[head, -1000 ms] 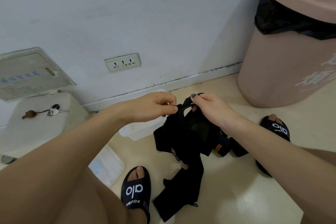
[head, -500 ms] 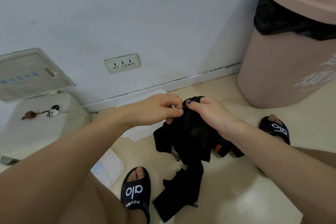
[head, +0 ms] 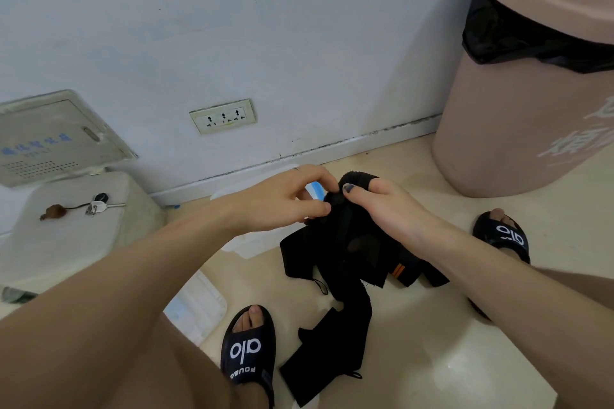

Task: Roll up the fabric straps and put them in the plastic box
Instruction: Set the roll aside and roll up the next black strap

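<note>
Left hand [head: 282,201] and right hand [head: 387,209] both pinching rolled top of black fabric strap [head: 345,242], fingers curled tight; loose tail trailing floorward beside plastic box [head: 252,244].

Both hands pinch the top of the black fabric straps [head: 349,242] above the floor, and places follow from that grip. Just behind it, partly hidden by the left hand [head: 282,201], lies the plastic box [head: 252,244]; the wall [head: 299,43] closes that side. Right of the grip stands a tall pink bin [head: 518,116], with bare floor [head: 415,159] between. Below hang the strap tails, flanked by two sandalled feet; beyond them, toward the person, is open floor. Left sits a white block [head: 66,236].
</note>
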`<act>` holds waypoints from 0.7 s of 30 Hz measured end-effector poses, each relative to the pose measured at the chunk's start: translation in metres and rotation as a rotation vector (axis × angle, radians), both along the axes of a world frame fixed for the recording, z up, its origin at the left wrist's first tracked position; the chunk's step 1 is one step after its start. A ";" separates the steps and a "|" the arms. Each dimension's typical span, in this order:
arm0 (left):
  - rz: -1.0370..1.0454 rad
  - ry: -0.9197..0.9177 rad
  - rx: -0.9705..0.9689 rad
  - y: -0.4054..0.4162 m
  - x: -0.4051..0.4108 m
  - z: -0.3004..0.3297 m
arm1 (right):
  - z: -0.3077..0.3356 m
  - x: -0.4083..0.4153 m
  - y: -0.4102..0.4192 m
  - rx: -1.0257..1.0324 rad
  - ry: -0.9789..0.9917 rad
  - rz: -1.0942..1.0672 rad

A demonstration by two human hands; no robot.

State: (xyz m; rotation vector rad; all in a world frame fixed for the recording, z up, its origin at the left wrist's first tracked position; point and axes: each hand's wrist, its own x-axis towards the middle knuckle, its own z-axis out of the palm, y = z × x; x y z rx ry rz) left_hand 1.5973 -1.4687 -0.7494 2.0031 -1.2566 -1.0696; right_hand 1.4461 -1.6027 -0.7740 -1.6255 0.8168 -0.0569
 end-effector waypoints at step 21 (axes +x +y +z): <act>-0.192 -0.239 -0.176 -0.012 -0.009 -0.002 | 0.009 -0.020 -0.003 0.014 -0.093 0.065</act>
